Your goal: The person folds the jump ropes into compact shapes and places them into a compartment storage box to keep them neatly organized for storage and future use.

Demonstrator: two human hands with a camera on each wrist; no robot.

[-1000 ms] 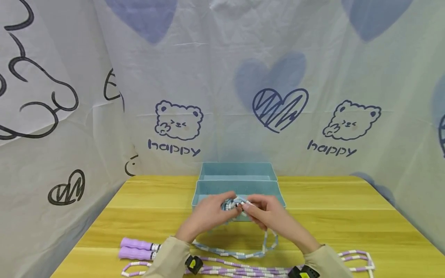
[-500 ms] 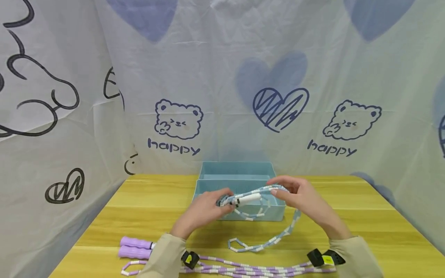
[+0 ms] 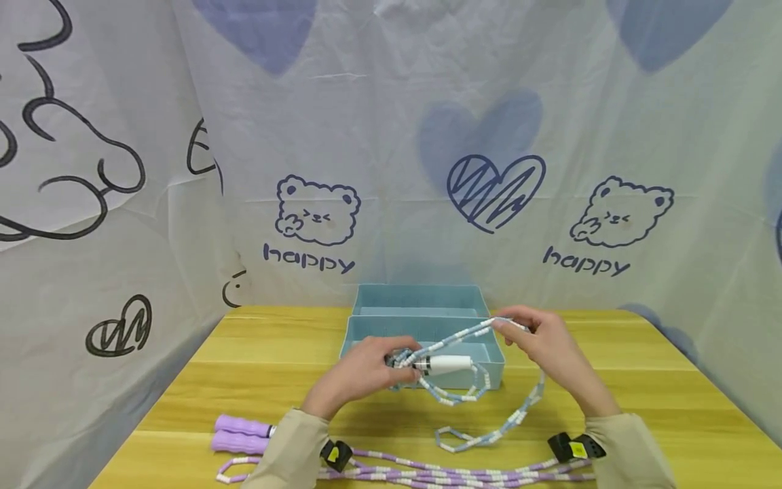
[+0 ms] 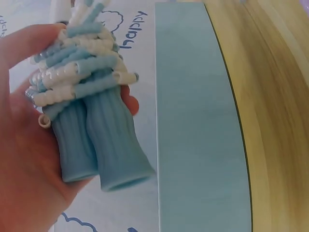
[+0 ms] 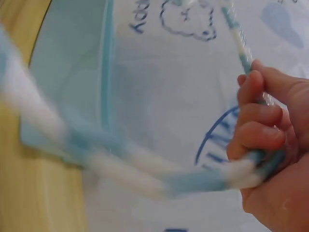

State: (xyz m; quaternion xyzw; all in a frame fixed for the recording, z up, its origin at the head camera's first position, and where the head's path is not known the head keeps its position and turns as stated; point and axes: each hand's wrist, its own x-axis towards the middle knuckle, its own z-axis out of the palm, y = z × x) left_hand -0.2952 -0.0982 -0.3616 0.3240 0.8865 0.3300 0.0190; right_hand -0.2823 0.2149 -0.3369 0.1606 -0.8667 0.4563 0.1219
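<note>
My left hand (image 3: 366, 367) grips a blue-and-white beaded jump rope by its handles, in front of the bins. In the left wrist view, two blue handles (image 4: 113, 140) lie side by side in the palm, with beaded rope (image 4: 77, 72) wound round their upper part. A white handle section (image 3: 452, 365) with a black band points right from that hand. My right hand (image 3: 544, 339), raised to the right, pinches a strand of the rope with curled fingers. From it the loose beaded end (image 3: 482, 440) hangs in a curve, ending in a small loop. A smaller loop dangles below the white section.
Two light-blue bins (image 3: 421, 299) stand one behind the other at the back of the wooden table (image 3: 647, 380). Along the front edge lies a purple-and-white beaded jump rope (image 3: 427, 473), its purple handles (image 3: 241, 435) at left. A printed cloth (image 3: 391, 136) hangs behind.
My right hand has moved right and up from beside the left, drawing out a strand of rope. The white handle section has come into view, and the loose end has swung right.
</note>
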